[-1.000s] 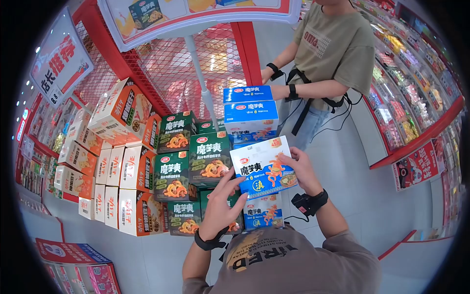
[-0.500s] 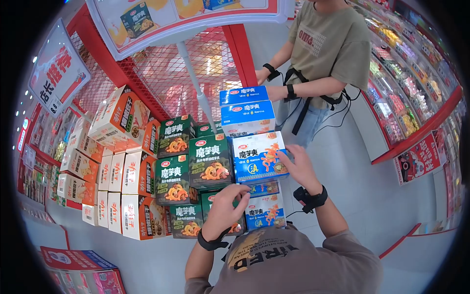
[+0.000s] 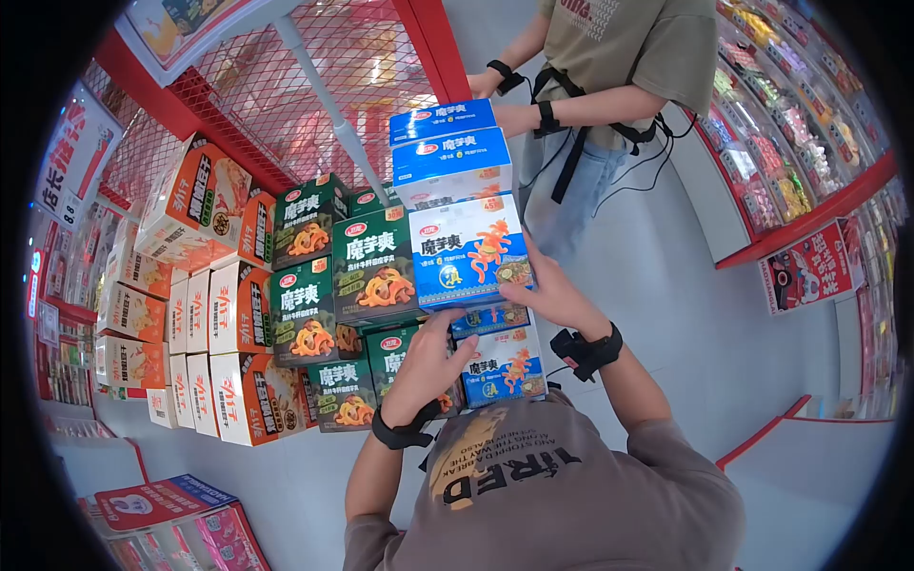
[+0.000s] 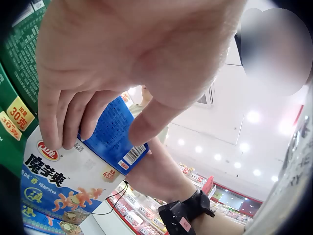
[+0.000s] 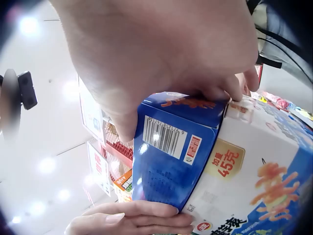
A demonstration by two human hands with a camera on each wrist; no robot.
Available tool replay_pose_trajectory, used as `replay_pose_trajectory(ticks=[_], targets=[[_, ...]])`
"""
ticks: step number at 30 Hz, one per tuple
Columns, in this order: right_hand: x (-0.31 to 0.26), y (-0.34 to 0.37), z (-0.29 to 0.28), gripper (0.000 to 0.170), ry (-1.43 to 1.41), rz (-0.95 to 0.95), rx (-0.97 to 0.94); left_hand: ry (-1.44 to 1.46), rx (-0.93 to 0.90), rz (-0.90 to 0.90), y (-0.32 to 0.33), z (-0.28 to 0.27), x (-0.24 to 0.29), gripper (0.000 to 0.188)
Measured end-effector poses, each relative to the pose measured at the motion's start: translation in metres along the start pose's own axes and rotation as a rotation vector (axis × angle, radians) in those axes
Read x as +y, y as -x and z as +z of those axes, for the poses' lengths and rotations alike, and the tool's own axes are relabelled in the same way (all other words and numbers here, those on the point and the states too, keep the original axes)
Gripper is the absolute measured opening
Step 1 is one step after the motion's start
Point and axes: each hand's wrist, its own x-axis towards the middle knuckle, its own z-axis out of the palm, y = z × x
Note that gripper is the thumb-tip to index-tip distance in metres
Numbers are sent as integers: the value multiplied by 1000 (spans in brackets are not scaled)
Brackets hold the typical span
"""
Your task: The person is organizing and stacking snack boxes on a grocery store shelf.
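A blue-and-white konjac snack box (image 3: 468, 249) sits on the column of matching boxes, beside the green boxes, in the head view. My right hand (image 3: 560, 293) grips its lower right corner, thumb on one face and fingers round the side. At the lower left edge of that box is my left hand (image 3: 427, 360), its fingers fairly straight. The right wrist view has those left fingers (image 5: 146, 218) against the end of the box that bears the barcode (image 5: 164, 138). From the left wrist view, the left hand (image 4: 132, 54) overlaps the box (image 4: 68, 171).
Green snack boxes (image 3: 381, 271) are stacked to the left, with orange-and-white boxes (image 3: 243, 314) beyond them. More blue boxes (image 3: 447, 157) stand behind. A sign pole (image 3: 328, 100) rises at the back near red mesh (image 3: 248, 86). Another person (image 3: 619, 95) stands at the right.
The snack box went from tilted in both hands to sitting on the column. My left hand drew away, then came back to its lower edge. The head view has shifted.
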Motion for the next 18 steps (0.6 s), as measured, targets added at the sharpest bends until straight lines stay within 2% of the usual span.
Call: replay_pose_trajectory(ticks=[3, 7, 10, 13, 16, 18], targets=[[4, 7, 1, 92, -29, 7, 38, 33, -29, -21, 0, -2, 4, 44], [10, 14, 6, 88, -108, 88, 119, 7, 6, 94, 8, 2, -6, 46], [7, 15, 8, 84, -114, 77, 136, 13, 33, 99, 9, 4, -16, 45], [17, 15, 7, 83, -79, 44, 136, 30, 31, 77, 6, 7, -18, 43], [40, 22, 1, 80, -99, -124, 110, 27, 56, 111, 11, 6, -16, 42], [41, 36, -1, 67, -215, 52, 150, 8, 64, 167, 19, -2, -9, 39]])
